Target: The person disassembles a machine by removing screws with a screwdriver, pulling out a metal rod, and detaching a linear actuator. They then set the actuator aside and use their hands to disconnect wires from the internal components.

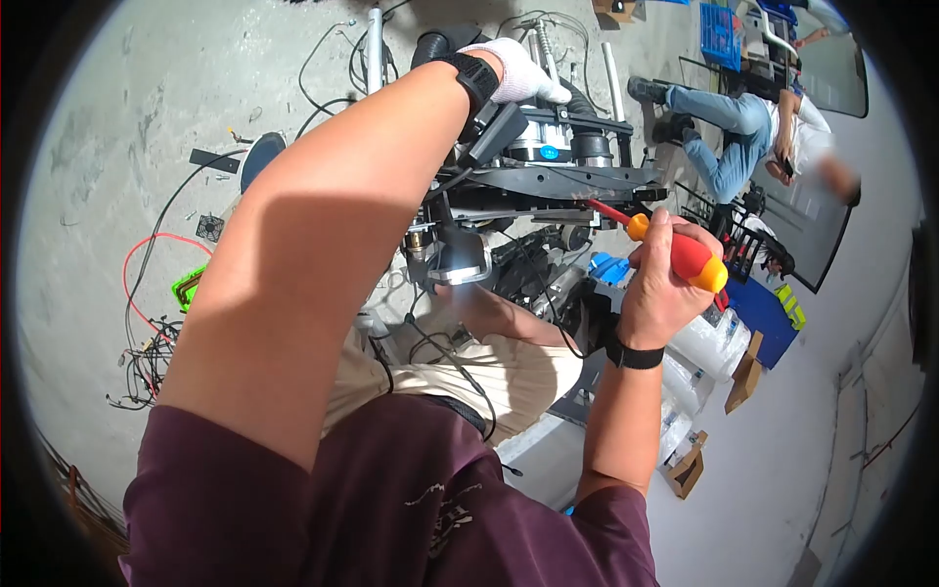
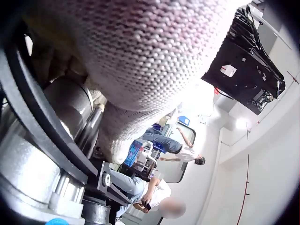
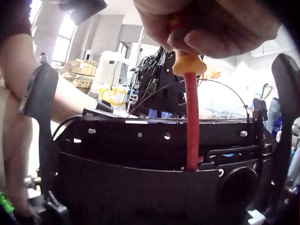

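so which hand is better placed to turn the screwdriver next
Probably the right hand: it already grips the screwdriver, whose red shaft reaches into the black frame. The left hand is gloved and sits beyond the frame, away from the handle.

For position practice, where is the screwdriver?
Right of centre in the head view, the screwdriver is gripped in the right hand, its red shaft at the black frame.

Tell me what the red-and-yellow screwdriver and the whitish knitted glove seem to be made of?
The red-and-yellow screwdriver has a smooth, slightly shiny handle, likely plastic. Its red shaft is probably metal under a plastic sleeve; the colour hides whatever is beneath. The whitish knitted glove is matte yarn, with rows of loops showing; cotton or synthetic, I can't tell.
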`<state>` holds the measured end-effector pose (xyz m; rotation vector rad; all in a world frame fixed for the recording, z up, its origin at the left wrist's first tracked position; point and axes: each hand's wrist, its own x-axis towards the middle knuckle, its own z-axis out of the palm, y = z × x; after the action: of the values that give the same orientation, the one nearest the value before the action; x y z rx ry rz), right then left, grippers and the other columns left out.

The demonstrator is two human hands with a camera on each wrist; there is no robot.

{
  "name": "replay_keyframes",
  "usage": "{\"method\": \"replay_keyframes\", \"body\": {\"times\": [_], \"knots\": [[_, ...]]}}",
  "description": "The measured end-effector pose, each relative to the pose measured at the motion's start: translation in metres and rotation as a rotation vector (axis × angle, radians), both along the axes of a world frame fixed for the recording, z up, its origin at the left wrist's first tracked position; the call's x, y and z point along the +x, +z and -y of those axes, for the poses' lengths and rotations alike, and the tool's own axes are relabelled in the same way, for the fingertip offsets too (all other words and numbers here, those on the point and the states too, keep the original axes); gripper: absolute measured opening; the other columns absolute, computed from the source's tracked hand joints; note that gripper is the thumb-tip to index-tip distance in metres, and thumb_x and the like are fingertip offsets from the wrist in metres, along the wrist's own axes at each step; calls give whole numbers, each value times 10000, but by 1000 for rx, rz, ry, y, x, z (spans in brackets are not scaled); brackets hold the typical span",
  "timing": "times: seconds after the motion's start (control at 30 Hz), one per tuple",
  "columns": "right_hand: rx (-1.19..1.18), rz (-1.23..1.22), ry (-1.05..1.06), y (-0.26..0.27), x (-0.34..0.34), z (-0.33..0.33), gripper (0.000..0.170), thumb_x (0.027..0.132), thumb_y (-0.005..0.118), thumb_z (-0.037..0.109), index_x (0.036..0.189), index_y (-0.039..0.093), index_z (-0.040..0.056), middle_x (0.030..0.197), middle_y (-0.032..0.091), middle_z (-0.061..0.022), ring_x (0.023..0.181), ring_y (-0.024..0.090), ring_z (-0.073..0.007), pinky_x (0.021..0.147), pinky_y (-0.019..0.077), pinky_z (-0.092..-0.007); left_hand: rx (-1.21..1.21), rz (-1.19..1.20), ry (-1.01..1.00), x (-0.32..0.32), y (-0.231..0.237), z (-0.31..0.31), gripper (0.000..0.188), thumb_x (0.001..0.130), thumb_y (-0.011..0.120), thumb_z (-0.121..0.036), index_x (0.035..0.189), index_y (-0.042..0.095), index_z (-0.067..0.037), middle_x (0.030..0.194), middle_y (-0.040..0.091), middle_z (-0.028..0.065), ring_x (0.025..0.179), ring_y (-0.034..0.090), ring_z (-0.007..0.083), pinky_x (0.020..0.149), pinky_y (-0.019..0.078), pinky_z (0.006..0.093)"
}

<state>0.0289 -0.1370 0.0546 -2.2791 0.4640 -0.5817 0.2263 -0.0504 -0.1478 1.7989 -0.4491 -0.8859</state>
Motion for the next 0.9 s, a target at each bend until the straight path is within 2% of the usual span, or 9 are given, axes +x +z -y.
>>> {"method": "replay_keyframes", "body": {"times": [0.37,0.47,0.53,0.57,0.7,0.77,0.8,0.87,0.9], "knots": [[67,4,-38,-8,-2,8,226,899,775,21,974,561,14,877,676,-99,563,584,-94,532,472,-217,-12,-58,14,0,1,-1,862,757,768,-685,1196,717,55,1202,710,232,1090,686,319,942,522,398],[190,17,-38,0,-3,12,215,907,754,47,1000,565,7,917,676,-105,588,576,-92,552,464,-218,12,-62,9,-1,12,-8,856,760,767,-682,1198,717,52,1199,710,234,1070,692,311,933,526,396],[172,-102,17,10,-3,10,202,906,734,59,1014,574,-1,969,675,-110,679,591,-103,638,484,-236,27,-57,10,0,18,-12,852,758,771,-678,1197,718,50,1195,711,233,1059,694,308,928,529,395],[2,-137,4,10,-3,10,196,916,731,63,1035,587,3,983,678,-114,779,603,-126,725,497,-265,42,-52,9,-1,19,-13,848,757,775,-675,1195,719,49,1191,711,231,1048,695,305,922,531,393],[-226,-9,152,1,9,7,144,945,705,63,995,577,21,985,683,-122,808,613,-159,775,507,-300,47,-99,12,0,15,-9,838,750,785,-667,1199,722,38,1185,716,216,1039,695,301,918,532,387],[61,138,282,-6,16,8,124,968,671,47,964,548,35,948,676,-127,783,614,-190,738,514,-330,32,-96,34,-2,12,-5,834,745,789,-666,1201,725,30,1184,720,201,1035,696,297,918,532,381],[61,136,283,-4,17,8,124,968,671,47,964,548,35,948,676,-127,783,614,-190,738,514,-330,31,-98,35,-2,14,-6,834,745,789,-666,1201,725,30,1184,720,201,1035,696,297,918,532,381],[338,164,352,-2,21,8,133,976,651,34,951,521,44,889,654,-135,750,608,-211,699,512,-354,21,-97,29,-2,17,-10,833,746,790,-663,1208,724,27,1196,718,197,1044,695,293,920,531,381],[362,210,357,-3,24,10,101,998,615,88,976,526,45,829,625,-140,706,586,-215,660,499,-363,23,-98,31,-1,16,-10,833,746,790,-663,1208,724,27,1196,718,197,1044,695,293,920,531,381]]}}
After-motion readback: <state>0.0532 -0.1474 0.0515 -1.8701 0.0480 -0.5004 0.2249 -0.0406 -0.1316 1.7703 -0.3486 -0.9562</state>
